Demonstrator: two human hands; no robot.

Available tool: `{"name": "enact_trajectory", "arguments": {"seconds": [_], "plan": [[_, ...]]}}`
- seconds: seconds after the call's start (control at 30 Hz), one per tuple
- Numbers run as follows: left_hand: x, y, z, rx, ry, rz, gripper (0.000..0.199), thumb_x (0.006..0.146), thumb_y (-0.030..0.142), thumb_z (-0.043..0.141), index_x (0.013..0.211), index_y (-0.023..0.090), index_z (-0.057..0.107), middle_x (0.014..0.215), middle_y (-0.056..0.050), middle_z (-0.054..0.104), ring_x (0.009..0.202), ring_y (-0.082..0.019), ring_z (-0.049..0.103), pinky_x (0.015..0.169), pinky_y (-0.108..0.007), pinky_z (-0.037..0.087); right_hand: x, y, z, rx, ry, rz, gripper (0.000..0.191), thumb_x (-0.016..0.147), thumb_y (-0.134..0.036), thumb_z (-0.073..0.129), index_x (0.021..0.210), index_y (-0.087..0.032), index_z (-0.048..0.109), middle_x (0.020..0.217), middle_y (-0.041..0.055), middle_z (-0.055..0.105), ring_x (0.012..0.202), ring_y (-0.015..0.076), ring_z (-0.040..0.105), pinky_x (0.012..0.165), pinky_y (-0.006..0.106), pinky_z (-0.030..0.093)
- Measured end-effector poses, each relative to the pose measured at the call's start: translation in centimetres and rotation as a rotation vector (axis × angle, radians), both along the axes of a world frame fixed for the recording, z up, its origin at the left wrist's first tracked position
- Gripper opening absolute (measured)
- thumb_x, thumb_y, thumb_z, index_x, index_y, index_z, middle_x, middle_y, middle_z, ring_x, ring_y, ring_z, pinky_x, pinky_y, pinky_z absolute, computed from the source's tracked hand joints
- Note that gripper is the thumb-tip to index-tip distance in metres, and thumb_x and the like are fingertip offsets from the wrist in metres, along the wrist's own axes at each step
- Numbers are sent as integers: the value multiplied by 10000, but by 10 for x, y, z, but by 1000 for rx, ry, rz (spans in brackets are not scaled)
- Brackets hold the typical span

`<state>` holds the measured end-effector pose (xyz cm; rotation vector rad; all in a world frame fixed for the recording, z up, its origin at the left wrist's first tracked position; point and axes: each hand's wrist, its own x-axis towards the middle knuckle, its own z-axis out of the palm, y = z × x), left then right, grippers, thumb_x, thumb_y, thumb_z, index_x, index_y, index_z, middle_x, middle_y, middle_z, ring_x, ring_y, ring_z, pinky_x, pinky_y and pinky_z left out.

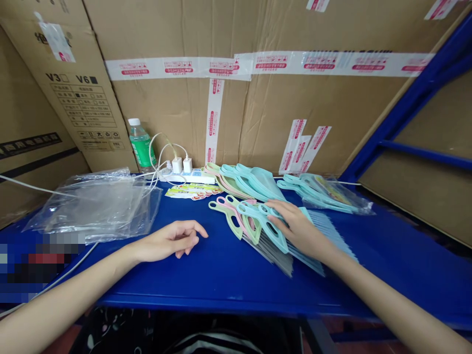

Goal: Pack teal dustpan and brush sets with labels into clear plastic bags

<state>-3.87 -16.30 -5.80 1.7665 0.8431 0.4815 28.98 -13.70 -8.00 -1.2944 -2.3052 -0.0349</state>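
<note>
I saw the R hand draped over the blue brushes, thumb and forefinger a bit apart across the handles; couldn't tell if they pinched one or just rested there. L hand had fingers loosely curled w/ nothing between them, short of the brushes; couldn't tell if it touched the blue table.

Just left of the R fingertips, the green and pink brushes lay overlapped, grey bristles fanned toward the near edge. Blue bristles spread out past the R knuckles, to the right.

Main worry on my end: handles & bristles were layered, so a pull by the R fingers on one brush could've dragged its neighbors or hooked a handle loop. Pressing down w/ the palm might've splayed bristles too.

Directly beyond the R fingertips, the stacked dustpans sat close; a fwd nudge could've fanned that pile. Farther right of the R hand: a bagged blue set.

Beyond the L fingers were printed cards, then a power strip w/ white plugs. Left of the L hand, clear plastic bags lay near loose white cable; a quick L-hand grab there could've snagged the cable, tugged the plugs, or tipped the bottle behind, b/c cable looped right by it.
</note>
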Motion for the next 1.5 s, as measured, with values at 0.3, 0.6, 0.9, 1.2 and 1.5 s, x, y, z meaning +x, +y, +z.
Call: {"name": "enact_trajectory", "arguments": {"seconds": [0.3, 0.6, 0.9, 1.2, 1.5], "plan": [[-1, 1, -2, -3, -5, -6, 375, 874, 522, 537, 1040, 187, 564, 663, 59, 414, 591, -87, 428, 497, -187, 395, -17, 12, -5, -4, 0, -6, 396, 953, -397, 304, 1178, -207, 569, 1288, 167, 538, 1287, 312, 419, 1020, 521, 391], [-1, 0, 1, 3, -4, -18, 380, 878, 537, 522, 1021, 187, 560, 653, 64, 425, 556, -76, 411, 489, -187, 384, -30, 18, 22, -225, -67, 32, 391, 922, -326, 343, 1236, -206, 542, 1356, 149, 488, 1362, 292, 324, 1061, 510, 339], [-3, -2, 2, 6, -1, 5, 385, 870, 537, 528, 1028, 188, 566, 657, 60, 423, 584, -85, 426, 505, -194, 395, -23, 11, 30, -220, 46, 131, 526, 918, -514, 376, 1351, -226, 452, 1363, 125, 516, 1300, 281, 429, 1045, 482, 389], [-5, -2, 5, 20, -19, 26, 384, 873, 542, 532, 1029, 192, 559, 667, 58, 405, 603, -90, 435, 499, -188, 389, 4, 14, 36, -223, -75, 108, 546, 906, -549, 392, 1267, -182, 576, 1295, 141, 596, 1199, 307, 542, 968, 491, 472], [-5, -1, 6, 30, -3, 40, 398, 865, 561, 534, 1022, 196, 558, 669, 59, 409, 601, -89, 435, 504, -194, 385, -1, 11, 39, -68, -73, 109, 449, 925, -508, 355, 978, -191, 668, 965, 120, 684, 939, 270, 636, 818, 419, 531]]}}
